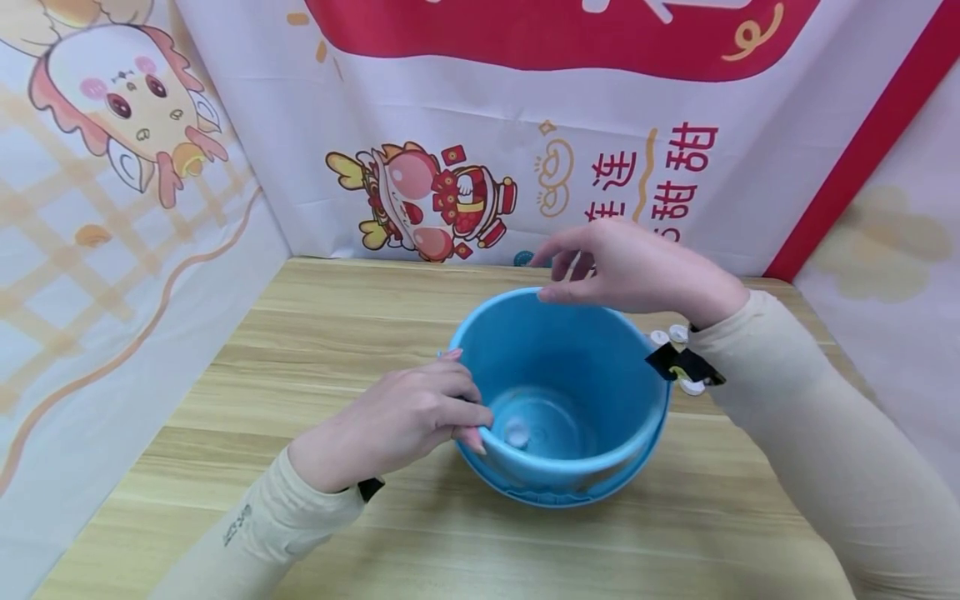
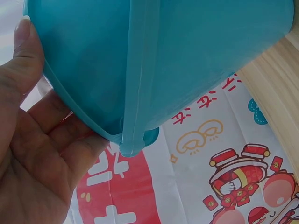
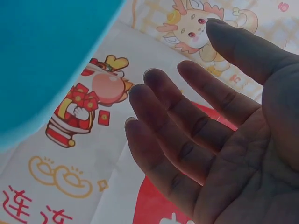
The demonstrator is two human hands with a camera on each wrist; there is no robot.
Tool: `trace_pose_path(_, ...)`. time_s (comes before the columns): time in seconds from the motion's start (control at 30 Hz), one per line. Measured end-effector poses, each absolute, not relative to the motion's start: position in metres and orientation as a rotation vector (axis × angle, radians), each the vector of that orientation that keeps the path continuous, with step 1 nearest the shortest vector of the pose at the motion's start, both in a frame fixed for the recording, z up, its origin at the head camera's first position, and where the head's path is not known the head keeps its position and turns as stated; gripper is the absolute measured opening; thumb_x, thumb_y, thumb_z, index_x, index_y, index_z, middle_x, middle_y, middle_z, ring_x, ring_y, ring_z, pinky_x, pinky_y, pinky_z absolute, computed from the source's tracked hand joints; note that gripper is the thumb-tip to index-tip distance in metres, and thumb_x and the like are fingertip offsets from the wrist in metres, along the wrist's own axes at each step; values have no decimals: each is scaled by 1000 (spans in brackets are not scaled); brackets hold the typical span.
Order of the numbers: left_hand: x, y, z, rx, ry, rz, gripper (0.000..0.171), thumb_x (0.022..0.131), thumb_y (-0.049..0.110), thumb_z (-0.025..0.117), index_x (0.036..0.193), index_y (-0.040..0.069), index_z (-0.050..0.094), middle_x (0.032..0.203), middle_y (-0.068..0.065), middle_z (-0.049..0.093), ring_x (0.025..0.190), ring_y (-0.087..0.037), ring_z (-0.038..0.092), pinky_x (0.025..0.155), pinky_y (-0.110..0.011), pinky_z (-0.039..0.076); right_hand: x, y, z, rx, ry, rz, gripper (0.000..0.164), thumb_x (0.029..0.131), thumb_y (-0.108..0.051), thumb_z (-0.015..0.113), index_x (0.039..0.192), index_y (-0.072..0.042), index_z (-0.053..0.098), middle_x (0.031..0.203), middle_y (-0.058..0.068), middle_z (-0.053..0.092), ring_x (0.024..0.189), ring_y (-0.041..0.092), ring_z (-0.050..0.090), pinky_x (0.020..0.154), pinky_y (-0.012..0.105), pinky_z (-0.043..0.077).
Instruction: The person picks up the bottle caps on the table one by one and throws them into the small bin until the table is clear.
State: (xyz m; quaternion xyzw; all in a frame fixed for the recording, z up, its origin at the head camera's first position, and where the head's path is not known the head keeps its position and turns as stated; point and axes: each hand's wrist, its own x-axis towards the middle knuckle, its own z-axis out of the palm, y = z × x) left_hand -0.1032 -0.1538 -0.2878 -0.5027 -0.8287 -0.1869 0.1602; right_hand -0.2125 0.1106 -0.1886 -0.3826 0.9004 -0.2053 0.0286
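Observation:
A light blue bucket (image 1: 555,350) stands on the wooden table, its mouth facing up toward the head camera. My left hand (image 1: 416,417) grips its left rim, thumb on one side of the wall and fingers on the other, as the left wrist view shows close to the bucket's handle (image 2: 138,79). Over the far rim hovers my right hand (image 1: 637,267), palm down with loosely bent, spread fingers. Nothing lies in that palm (image 3: 243,172) in the right wrist view. A small white round piece (image 1: 517,432) sits at the bottom inside the bucket.
Several white round pieces (image 1: 678,333) lie on the table (image 1: 360,333) just right of the bucket, partly hidden by the right wrist. Printed cloth hangs (image 1: 285,125) behind the table and along both sides.

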Motion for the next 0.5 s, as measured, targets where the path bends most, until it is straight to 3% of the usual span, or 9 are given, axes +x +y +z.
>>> trace_pose_path(0.27,-104,-155,-289,-1429,-2384,-539,26,84,31,74,102,12,78,92,0,69,90,-14,63,105,-49,41,-221,147,-203,-1028,2850,-691,39,86,-26,79,122,-15,69,103,1,71,89,18,68,73,39,60)
trace_pose_path(0.5,-104,-155,-288,-1440,-2374,-547,27,84,30,74,102,11,78,92,-1,68,90,-15,63,105,-49,41,-227,198,-232,-778,2880,-654,40,89,-31,75,124,-12,68,103,6,71,89,22,68,70,38,60)
